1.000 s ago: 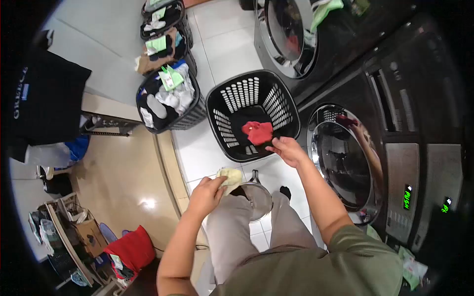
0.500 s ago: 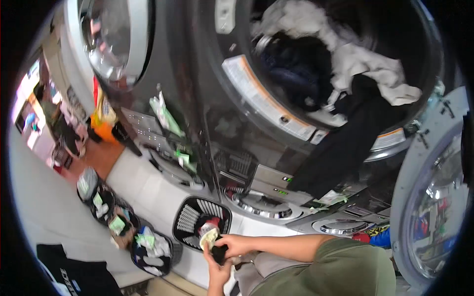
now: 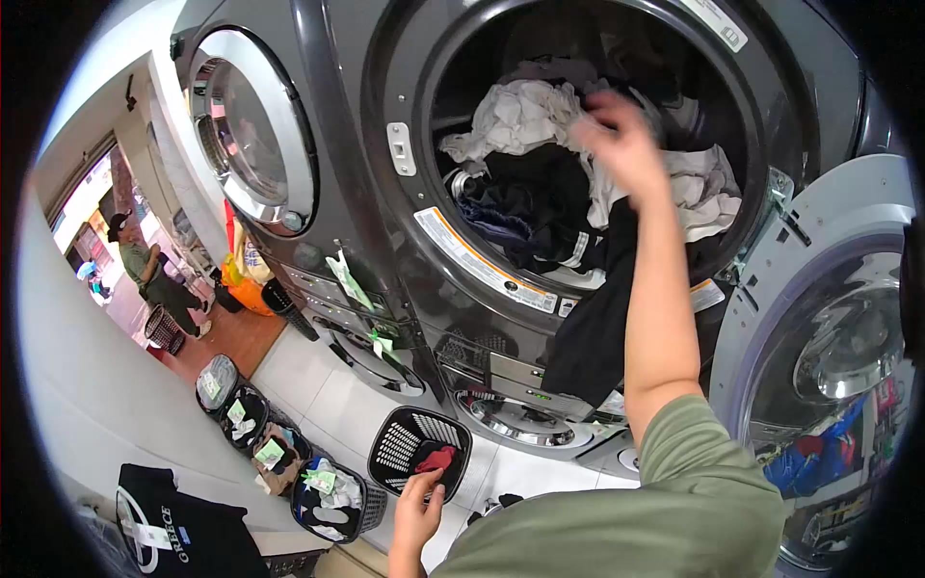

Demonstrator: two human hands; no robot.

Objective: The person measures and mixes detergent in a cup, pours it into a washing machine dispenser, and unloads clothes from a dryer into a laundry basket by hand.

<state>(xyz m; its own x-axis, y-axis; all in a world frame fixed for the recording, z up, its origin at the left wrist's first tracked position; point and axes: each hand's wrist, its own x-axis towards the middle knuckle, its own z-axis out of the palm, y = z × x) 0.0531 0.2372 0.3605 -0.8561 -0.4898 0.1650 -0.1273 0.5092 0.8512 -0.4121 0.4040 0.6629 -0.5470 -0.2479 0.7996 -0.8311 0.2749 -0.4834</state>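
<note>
Laundry stands in a black basket (image 3: pixel 372 505) at the lower left, a green tag on its load; just beside it, on the floor, a second basket (image 3: pixel 397 485) carries a red cloth (image 3: pixel 436 459) and something dark. The left hand (image 3: pixel 416 511) shows in front of that second basket, its grip loosely curled with a gap at the thumb and no cloth visible in it. Further right, the right hand (image 3: pixel 621 144) reaches into the open drum in front of a white garment (image 3: pixel 525 118), blurred, its grip loosely parted; nothing is plainly caught in it, and whether it touches cloth I cannot tell. With the baskets so close together, a piece dropped wide could land in the tagged load. A tug on the tangled pile could also drag the black garment (image 3: pixel 590 332) to the floor, since much of its length hangs over the drum's lip, left of the forearm; it might also snag near the hinge of the open door (image 3: pixel 740 424). As for looks, the white garment is crumpled and thin, the dark clothes (image 3: pixel 540 197) below it lie limp with a pale striped band showing, and paler folds (image 3: pixel 711 188) drape rightward.
</note>
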